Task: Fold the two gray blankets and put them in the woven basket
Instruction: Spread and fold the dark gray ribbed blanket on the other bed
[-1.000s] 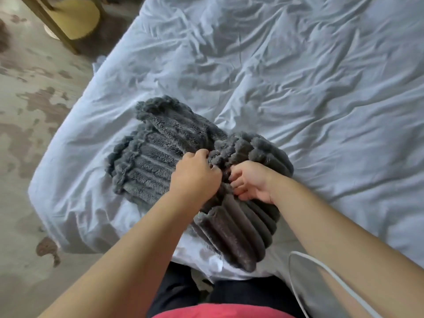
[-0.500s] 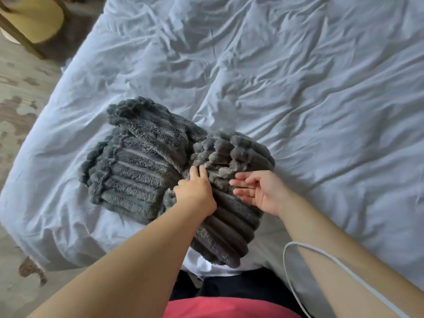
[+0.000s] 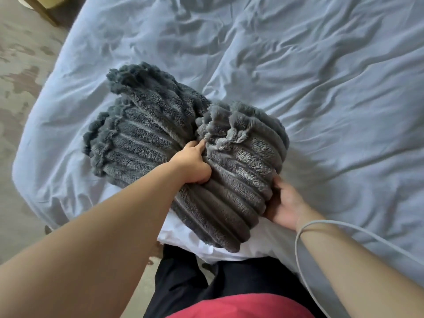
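Observation:
Two gray ribbed plush blankets lie folded side by side near the front edge of the bed. The darker blanket (image 3: 142, 125) rests on the left. The lighter gray blanket (image 3: 238, 173) sits to its right, reaching over the bed's edge toward me. My left hand (image 3: 193, 161) presses into the gap between the two, fingers curled against the lighter blanket's left side. My right hand (image 3: 284, 203) cups its right side from below, fingers tucked under. The woven basket is not in view.
The bed (image 3: 321, 88) is covered with a wrinkled white sheet. Mottled gray floor (image 3: 20, 65) lies to the left, with a wooden furniture leg (image 3: 43, 10) at the top left corner. A thin white cable (image 3: 325, 226) loops over my right forearm.
My right hand slid from the top of the lighter blanket down to its right side and under it. My left hand dropped into the gap on its left, so both hands now clasp it.

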Action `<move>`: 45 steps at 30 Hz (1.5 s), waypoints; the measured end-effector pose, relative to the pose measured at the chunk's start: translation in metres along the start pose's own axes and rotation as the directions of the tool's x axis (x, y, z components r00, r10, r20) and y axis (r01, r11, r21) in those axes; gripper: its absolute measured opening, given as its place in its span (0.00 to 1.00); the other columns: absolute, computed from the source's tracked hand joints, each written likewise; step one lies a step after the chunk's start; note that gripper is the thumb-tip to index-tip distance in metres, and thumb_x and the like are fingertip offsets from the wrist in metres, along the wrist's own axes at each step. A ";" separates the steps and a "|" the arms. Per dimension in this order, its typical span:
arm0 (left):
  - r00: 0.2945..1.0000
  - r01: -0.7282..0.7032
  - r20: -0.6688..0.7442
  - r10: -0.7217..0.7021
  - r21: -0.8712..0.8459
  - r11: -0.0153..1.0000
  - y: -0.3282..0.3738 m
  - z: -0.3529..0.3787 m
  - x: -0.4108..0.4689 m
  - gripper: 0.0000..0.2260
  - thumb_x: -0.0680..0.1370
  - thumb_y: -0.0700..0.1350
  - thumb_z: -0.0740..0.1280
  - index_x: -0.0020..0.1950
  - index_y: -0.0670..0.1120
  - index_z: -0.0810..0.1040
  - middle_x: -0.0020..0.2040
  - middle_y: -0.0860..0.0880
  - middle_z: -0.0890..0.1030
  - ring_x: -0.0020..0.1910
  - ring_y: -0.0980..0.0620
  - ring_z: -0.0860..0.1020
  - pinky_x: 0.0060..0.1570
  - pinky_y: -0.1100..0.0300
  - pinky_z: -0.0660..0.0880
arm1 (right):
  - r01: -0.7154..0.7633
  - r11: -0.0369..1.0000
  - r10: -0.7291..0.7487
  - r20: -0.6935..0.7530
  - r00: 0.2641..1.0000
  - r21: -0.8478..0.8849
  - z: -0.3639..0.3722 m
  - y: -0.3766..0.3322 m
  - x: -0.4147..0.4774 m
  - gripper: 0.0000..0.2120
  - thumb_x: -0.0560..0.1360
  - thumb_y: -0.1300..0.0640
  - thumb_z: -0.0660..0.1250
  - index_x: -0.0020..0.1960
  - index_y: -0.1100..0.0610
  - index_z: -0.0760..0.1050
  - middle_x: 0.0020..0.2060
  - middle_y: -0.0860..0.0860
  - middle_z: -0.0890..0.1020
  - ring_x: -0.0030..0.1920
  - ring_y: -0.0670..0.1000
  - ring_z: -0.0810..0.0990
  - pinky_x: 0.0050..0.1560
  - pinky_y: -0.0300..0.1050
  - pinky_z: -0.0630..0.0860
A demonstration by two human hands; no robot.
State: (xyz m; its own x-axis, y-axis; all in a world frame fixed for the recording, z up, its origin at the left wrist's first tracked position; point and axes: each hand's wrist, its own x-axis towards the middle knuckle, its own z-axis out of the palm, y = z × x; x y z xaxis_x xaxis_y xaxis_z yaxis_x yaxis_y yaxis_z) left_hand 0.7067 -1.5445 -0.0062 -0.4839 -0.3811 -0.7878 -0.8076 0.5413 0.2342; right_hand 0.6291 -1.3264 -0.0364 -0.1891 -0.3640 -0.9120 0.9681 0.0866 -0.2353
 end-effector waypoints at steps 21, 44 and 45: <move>0.932 0.008 0.201 0.302 -0.843 0.537 -0.115 -0.060 0.062 0.06 0.80 0.34 0.61 0.51 0.36 0.77 0.50 0.42 0.78 0.52 0.45 0.76 0.51 0.60 0.77 | 0.232 0.521 -0.307 0.073 0.949 -0.821 0.202 -0.003 -0.032 0.41 0.53 0.44 0.79 0.63 0.53 0.74 0.54 0.50 0.84 0.52 0.51 0.84 0.46 0.52 0.81; 0.702 -0.248 -0.461 -0.542 -0.872 0.421 -0.234 -0.167 -0.047 0.17 0.65 0.47 0.54 0.45 0.52 0.80 0.37 0.57 0.81 0.42 0.50 0.78 0.44 0.57 0.75 | 0.118 -0.008 -0.291 0.115 0.950 -0.993 0.459 0.067 0.097 0.32 0.73 0.51 0.69 0.70 0.66 0.63 0.64 0.61 0.74 0.59 0.56 0.76 0.52 0.44 0.80; 0.732 -0.144 -0.433 -0.526 -0.853 0.502 -0.221 -0.166 -0.041 0.19 0.69 0.48 0.54 0.54 0.52 0.79 0.51 0.53 0.82 0.53 0.46 0.77 0.57 0.51 0.73 | 0.180 0.036 -0.221 0.168 0.961 -0.983 0.465 0.066 0.095 0.24 0.78 0.58 0.63 0.70 0.67 0.63 0.65 0.63 0.72 0.57 0.56 0.76 0.49 0.42 0.80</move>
State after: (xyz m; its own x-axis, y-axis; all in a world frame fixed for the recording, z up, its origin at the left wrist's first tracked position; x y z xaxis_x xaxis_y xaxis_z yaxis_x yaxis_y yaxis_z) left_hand 0.8492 -1.7734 0.0686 -0.0757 -0.8882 -0.4531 -0.6234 -0.3125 0.7167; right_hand 0.7519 -1.7867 0.0175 -0.3678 -0.5242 -0.7680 -0.1606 0.8494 -0.5028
